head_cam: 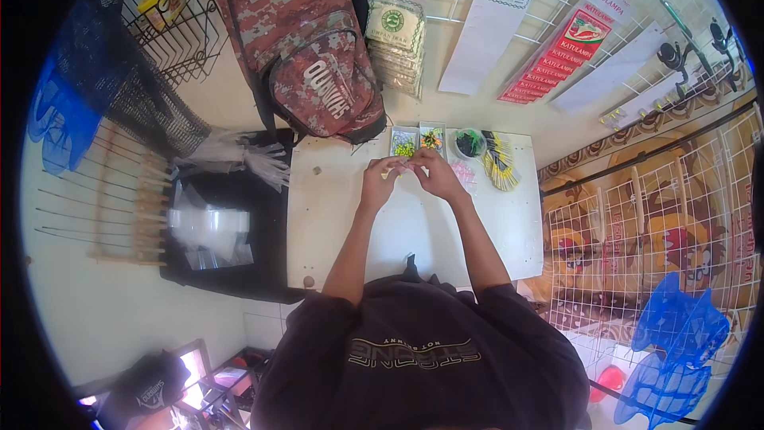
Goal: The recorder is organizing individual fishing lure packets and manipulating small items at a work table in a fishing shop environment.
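Note:
Above the far part of the white table (406, 233), my left hand (380, 180) and my right hand (437, 174) meet fingertip to fingertip. Between them they pinch a small pale, see-through piece (406, 164), too small and blurred to name. Just beyond my fingers stands a white box of yellow-green beads (404, 148). Beside it is a second box holding multicoloured small pieces (431, 138). A round clear tub with black and green contents (470, 143) stands to the right. Near my right hand lie small pink plastic pieces (463, 173).
Yellow-and-black slim packs (500, 162) fan out at the table's far right. A camouflage bag (322, 65) hangs over the back left edge. Clear plastic bags (209, 224) lie on a black surface at left. Wire grid (603, 233) lines the right side, with blue nets (680, 322).

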The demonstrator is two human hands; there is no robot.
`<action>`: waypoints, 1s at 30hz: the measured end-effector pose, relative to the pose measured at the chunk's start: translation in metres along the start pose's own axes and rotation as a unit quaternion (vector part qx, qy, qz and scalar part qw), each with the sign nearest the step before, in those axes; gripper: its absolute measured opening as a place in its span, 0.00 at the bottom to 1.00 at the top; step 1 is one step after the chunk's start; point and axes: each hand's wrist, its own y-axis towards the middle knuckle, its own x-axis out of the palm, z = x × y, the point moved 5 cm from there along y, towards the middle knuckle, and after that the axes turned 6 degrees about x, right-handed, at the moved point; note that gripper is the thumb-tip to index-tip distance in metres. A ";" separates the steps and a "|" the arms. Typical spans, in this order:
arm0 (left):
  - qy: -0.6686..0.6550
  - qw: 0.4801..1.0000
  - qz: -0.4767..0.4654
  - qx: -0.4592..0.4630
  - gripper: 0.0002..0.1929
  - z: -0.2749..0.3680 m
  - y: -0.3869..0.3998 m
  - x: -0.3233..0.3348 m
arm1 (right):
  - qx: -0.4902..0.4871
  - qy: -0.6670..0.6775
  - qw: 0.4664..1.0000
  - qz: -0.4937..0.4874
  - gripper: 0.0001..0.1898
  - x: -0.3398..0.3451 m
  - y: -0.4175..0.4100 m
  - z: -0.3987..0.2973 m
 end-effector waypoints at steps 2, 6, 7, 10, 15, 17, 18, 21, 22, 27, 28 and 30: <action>0.007 1.000 -0.003 -0.005 0.11 -0.007 0.001 0.000 | 0.004 -0.007 1.000 -0.002 0.06 0.000 0.001 0.000; 0.001 1.000 0.004 -0.018 0.10 -0.006 0.002 0.000 | 0.033 -0.023 0.999 0.005 0.06 -0.003 0.001 -0.002; 0.001 1.000 0.004 -0.018 0.10 -0.005 0.002 -0.001 | 0.033 -0.023 0.999 0.005 0.06 -0.003 0.001 -0.003; 0.005 1.000 0.007 -0.018 0.10 -0.003 0.001 -0.002 | 0.077 0.002 0.997 0.005 0.06 -0.003 0.001 -0.001; 0.018 1.000 -0.002 -0.004 0.10 -0.003 0.003 -0.002 | 0.086 0.030 0.995 0.036 0.10 -0.004 0.000 0.001; 0.017 1.000 0.001 -0.006 0.10 -0.005 0.002 -0.004 | 0.098 0.049 0.993 0.037 0.09 -0.005 -0.001 -0.002; 0.016 1.000 0.004 -0.007 0.10 -0.005 0.002 -0.004 | 0.108 0.068 0.991 0.037 0.08 -0.005 -0.001 -0.004; 0.013 1.000 0.014 -0.018 0.10 -0.008 0.002 -0.004 | 0.069 0.039 0.995 0.053 0.09 -0.007 -0.002 -0.006; 0.013 1.000 0.014 -0.018 0.10 -0.009 0.003 -0.004 | 0.069 0.039 0.995 0.053 0.09 -0.007 -0.002 -0.006; 0.005 1.000 0.003 -0.007 0.10 -0.003 0.002 -0.004 | 0.064 0.017 0.997 0.029 0.09 -0.010 -0.001 -0.008; 0.002 1.000 0.008 -0.005 0.09 0.002 0.002 -0.005 | 0.054 0.000 0.998 0.024 0.08 -0.009 0.000 -0.005; 0.011 1.000 0.002 -0.002 0.09 0.002 0.003 -0.005 | 0.064 0.005 0.998 0.006 0.08 -0.009 0.001 -0.005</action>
